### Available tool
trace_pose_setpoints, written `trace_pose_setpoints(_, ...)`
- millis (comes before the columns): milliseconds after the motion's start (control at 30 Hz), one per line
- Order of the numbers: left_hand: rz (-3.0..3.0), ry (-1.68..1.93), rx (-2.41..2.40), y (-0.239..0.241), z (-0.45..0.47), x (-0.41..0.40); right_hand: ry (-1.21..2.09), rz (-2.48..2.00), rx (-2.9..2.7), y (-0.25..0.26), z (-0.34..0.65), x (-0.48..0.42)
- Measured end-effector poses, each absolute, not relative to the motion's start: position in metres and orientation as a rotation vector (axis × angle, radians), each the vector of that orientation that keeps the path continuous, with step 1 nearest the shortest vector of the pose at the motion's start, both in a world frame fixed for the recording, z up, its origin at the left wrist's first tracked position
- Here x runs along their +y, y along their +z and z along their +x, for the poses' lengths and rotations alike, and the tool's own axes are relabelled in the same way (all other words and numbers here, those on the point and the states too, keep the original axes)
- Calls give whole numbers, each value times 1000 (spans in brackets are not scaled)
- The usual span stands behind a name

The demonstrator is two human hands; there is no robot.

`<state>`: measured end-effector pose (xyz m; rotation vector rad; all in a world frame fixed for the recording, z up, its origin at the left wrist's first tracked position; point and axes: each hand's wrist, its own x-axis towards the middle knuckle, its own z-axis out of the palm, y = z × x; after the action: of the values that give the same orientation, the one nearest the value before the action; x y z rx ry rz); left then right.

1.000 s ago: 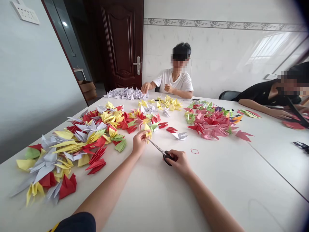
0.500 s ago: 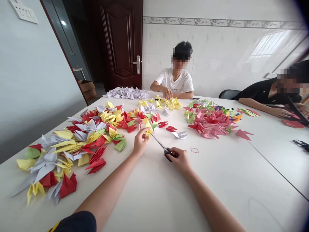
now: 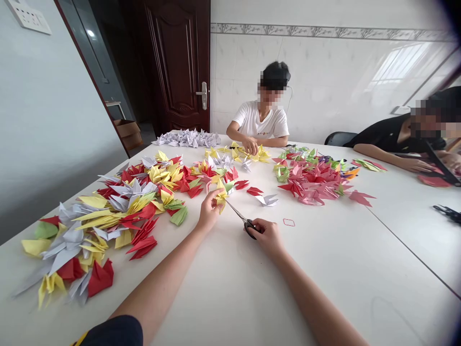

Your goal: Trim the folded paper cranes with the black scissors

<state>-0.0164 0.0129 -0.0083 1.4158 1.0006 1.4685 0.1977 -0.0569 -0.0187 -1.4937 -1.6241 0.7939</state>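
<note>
My left hand [image 3: 209, 211] pinches a small yellow folded paper piece [image 3: 221, 197] just above the white table [image 3: 324, 269]. My right hand [image 3: 268, 235] grips the black handles of a pair of scissors [image 3: 241, 218]. The blades point up and left, and their tips meet the yellow piece. A long heap of red, yellow, grey and green folded paper pieces [image 3: 118, 206] lies to the left of my left hand.
A small red loop [image 3: 288, 222] lies right of the scissors. A pink and red heap [image 3: 313, 182], a yellow heap [image 3: 248, 154] and a grey heap [image 3: 187, 138] lie farther back. Two other people sit at the table. Another pair of black scissors [image 3: 448, 213] lies far right.
My left hand lifted the yellow piece slightly and the scissors followed it up and left. The person in white moved a hand from the grey heap to the yellow heap.
</note>
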Motion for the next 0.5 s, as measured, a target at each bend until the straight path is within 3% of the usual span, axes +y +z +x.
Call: trace_pose_setpoints(500, 1240, 1468, 950, -9, -17, 14, 932, -1427, -1566, -15, 200, -58)
